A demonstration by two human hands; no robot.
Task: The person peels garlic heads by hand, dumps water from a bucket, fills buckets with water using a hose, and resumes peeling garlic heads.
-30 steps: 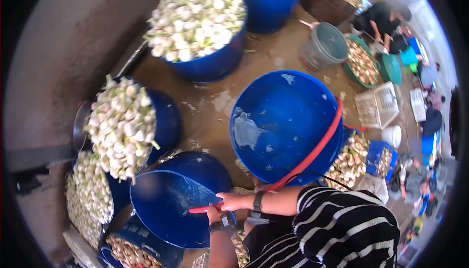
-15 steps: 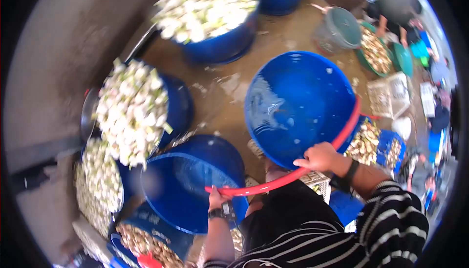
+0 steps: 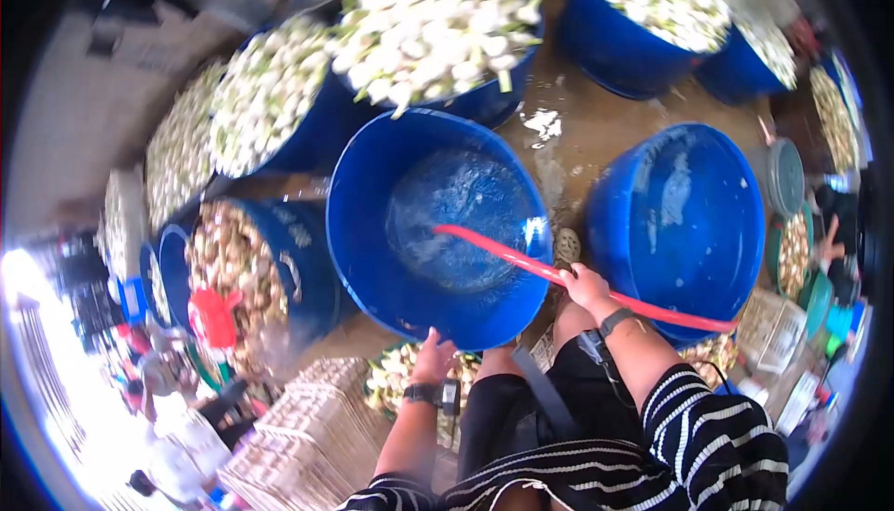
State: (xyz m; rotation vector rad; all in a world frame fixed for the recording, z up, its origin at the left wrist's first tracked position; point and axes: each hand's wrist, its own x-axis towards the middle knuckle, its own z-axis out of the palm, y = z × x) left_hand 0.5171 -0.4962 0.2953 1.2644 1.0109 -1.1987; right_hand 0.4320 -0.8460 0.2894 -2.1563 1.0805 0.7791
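A red hose [image 3: 512, 255] lies over the rim of a blue tub [image 3: 372, 273] in the middle, its end above churning water inside. My right hand [image 3: 587, 289] is closed around the hose near the tub's right side. My left hand [image 3: 433, 357], fingers apart and holding nothing, is just below the tub's near rim. To the right, a second blue tub [image 3: 694, 222] holds water, and the hose passes over its near edge.
Blue tubs heaped with pale bulbs [image 3: 433, 31] stand behind, with another tub of brownish bulbs [image 3: 237, 269] and a red scoop [image 3: 214, 317] at left. Stacked crates [image 3: 307, 427] are at lower left. People are at both far sides.
The view has swung left, so the tubs appear further right. My left hand has let go of the hose and opened. My right hand has shifted along the hose and still grips it.
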